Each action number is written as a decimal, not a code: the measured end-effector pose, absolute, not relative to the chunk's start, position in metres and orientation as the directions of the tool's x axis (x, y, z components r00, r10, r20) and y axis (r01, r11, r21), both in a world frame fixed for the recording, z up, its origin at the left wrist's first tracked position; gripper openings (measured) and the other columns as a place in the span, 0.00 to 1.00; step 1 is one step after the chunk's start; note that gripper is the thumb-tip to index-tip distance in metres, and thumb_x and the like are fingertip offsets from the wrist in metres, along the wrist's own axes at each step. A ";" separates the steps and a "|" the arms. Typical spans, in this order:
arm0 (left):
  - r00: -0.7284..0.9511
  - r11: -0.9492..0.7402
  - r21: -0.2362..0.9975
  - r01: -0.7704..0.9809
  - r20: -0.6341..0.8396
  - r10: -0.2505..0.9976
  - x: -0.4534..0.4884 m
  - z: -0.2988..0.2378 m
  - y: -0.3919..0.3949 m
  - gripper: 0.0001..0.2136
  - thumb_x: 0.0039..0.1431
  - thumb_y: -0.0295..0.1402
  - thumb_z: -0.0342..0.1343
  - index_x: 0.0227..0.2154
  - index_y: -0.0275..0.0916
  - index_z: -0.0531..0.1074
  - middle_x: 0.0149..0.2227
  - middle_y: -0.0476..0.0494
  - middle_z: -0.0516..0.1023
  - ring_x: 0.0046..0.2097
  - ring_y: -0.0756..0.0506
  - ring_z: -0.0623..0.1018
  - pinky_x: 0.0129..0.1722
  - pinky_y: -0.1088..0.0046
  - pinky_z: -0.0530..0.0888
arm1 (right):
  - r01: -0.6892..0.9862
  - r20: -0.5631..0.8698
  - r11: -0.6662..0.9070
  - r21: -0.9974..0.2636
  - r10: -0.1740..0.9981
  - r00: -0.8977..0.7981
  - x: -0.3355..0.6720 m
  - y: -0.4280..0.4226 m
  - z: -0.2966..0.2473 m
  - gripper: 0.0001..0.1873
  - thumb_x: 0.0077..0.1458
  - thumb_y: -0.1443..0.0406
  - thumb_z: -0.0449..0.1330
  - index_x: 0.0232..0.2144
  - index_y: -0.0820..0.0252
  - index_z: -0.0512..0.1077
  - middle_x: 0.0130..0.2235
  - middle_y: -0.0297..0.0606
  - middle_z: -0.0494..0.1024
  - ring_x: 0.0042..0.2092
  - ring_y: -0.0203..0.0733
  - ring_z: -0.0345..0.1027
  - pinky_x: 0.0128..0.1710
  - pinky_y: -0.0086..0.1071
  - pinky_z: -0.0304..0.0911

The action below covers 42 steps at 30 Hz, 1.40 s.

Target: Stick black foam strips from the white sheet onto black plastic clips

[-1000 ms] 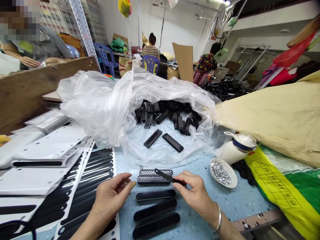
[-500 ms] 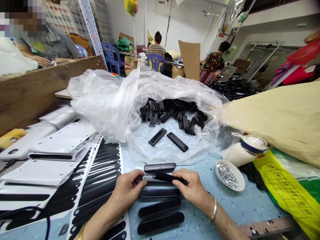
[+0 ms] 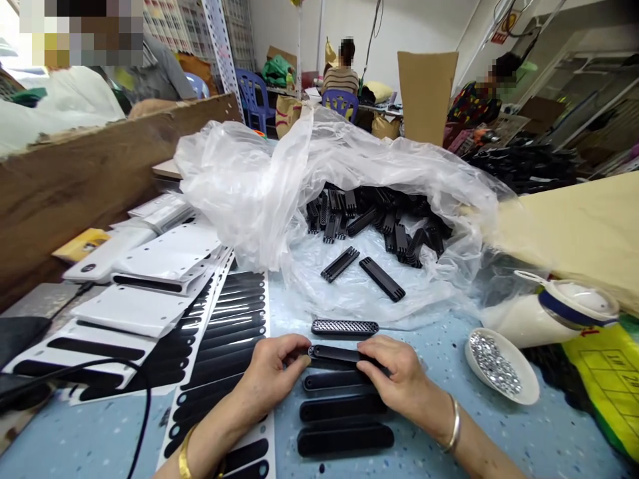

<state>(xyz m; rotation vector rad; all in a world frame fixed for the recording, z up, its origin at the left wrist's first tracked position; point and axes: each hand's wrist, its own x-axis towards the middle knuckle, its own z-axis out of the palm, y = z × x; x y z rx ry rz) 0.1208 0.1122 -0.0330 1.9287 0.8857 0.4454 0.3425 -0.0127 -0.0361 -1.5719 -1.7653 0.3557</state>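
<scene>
The left hand (image 3: 279,366) and right hand (image 3: 399,369) angle inward, fingertips pinched on opposite ends of a black strip (image 3: 337,354) over the blue counter (image 3: 429,439). Beyond, a person (image 3: 341,80) sits before a white wall (image 3: 424,26).

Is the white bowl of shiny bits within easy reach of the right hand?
Probably yes: nothing seems to stand between the right hand and the bowl on the blue tabletop, though the hand would likely have to let go of the black strip first.
</scene>
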 end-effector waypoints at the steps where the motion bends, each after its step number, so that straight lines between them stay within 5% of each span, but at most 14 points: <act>1: 0.676 -0.301 0.867 0.397 -0.055 0.735 0.121 -0.033 0.112 0.09 0.54 0.30 0.54 0.35 0.38 0.79 0.27 0.48 0.82 0.30 0.46 0.79 0.33 0.72 0.74 | 0.738 0.330 0.214 -0.640 0.944 0.014 0.342 -0.012 -0.037 0.07 0.59 0.70 0.58 0.38 0.61 0.77 0.35 0.43 0.81 0.36 0.46 0.75 0.36 0.39 0.71; 42: 0.687 -0.304 0.855 0.422 -0.082 0.722 0.121 -0.033 0.112 0.09 0.55 0.31 0.55 0.34 0.39 0.80 0.29 0.49 0.83 0.31 0.46 0.80 0.33 0.73 0.73 | 0.782 0.293 0.189 -0.593 0.956 -0.008 0.336 -0.007 -0.034 0.06 0.57 0.71 0.59 0.33 0.60 0.76 0.31 0.41 0.79 0.33 0.43 0.73 0.34 0.34 0.66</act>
